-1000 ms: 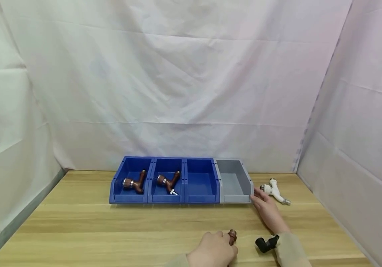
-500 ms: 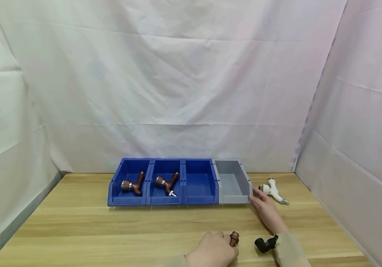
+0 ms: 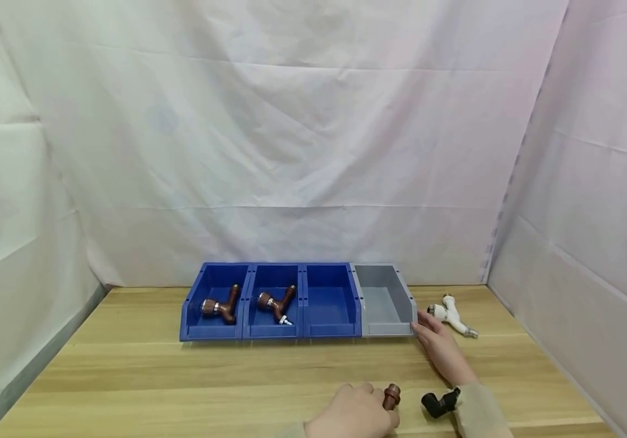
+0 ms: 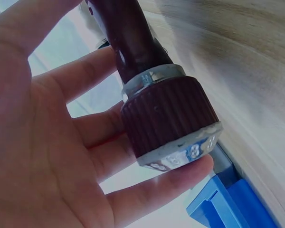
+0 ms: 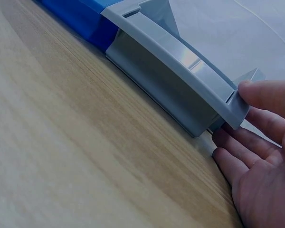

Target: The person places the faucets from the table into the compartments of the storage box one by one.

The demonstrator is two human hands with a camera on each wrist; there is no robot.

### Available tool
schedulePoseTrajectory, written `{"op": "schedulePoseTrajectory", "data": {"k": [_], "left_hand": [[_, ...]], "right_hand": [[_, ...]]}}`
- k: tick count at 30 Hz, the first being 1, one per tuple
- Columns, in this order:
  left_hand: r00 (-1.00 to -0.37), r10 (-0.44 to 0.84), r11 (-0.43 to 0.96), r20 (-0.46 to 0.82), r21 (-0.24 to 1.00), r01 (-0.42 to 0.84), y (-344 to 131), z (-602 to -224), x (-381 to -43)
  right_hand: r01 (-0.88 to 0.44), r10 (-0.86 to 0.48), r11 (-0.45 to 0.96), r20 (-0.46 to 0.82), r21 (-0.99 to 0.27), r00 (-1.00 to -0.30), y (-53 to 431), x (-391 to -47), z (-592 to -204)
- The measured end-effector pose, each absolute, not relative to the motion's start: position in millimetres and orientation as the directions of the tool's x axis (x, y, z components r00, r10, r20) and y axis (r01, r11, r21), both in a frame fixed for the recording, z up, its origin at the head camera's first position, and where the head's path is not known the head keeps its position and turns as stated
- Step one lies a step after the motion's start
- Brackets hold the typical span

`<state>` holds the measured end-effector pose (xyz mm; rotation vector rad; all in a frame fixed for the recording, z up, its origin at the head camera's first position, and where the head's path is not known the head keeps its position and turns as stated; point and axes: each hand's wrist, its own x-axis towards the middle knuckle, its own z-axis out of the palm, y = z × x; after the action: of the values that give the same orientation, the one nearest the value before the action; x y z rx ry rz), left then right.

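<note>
Near the front of the table, my left hand [image 3: 350,415] holds a dark brown faucet [image 3: 392,396]. The left wrist view shows its ribbed knob [image 4: 168,114] with silver rings lying along the fingers; the thumb is around the upper body. My right hand [image 3: 444,351] grips the front right corner of the grey bin [image 3: 390,329]. In the right wrist view the thumb [image 5: 263,95] presses the bin's edge, with the other fingers beside and below the corner. Two brown faucets lie in blue bins, one in the leftmost [image 3: 220,308] and one in the second [image 3: 277,304].
A third blue bin [image 3: 330,329] joins the grey one, all in one row. Right of the row lies a white faucet [image 3: 454,316]. A black elbow-shaped piece [image 3: 438,404] lies by the right sleeve. White cloth [image 3: 291,152] hangs behind the wooden table [image 3: 182,383].
My left hand and the brown faucet have shifted slightly to the right. The right hand stays at the grey bin's corner. The head view moves a little.
</note>
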<state>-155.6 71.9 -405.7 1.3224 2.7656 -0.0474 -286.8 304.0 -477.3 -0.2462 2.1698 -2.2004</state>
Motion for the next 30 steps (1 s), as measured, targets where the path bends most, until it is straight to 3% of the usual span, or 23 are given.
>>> {"op": "schedulePoseTrajectory", "data": {"k": [9,30], "left_hand": [[-0.622,0.781,0.621,-0.053,-0.044,0.783,70.7,-402.4,-153.7],[-0.578,0.806,0.587,-0.127,0.053,0.808,70.5,-396.8,-153.5]], "right_hand": [[-0.077,-0.137,-0.037,0.081,-0.996,-0.987,301.5,-289.8,-472.7],[-0.058,-0.146,-0.033,0.062,-0.998,-0.987,303.4,-284.8,-473.1]]}}
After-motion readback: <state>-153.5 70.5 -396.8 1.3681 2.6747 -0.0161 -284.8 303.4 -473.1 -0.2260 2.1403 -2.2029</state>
